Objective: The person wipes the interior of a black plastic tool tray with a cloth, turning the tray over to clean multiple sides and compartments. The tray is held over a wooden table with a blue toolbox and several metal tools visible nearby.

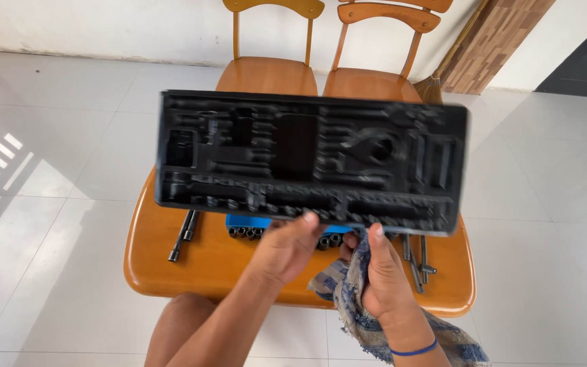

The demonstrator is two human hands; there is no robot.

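Both hands (334, 251) hold up an empty black moulded tool tray (310, 160).

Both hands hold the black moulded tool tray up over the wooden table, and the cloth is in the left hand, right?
Not quite. The head view shows the cloth in the right hand, not the left hand. The rest stands: both hands hold the black moulded tool tray up over the wooden table.

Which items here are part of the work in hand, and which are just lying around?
In hand: black moulded tool tray, held by left hand and right hand; rag.
Lying about: sockets, extension bars, two chairs, broom.
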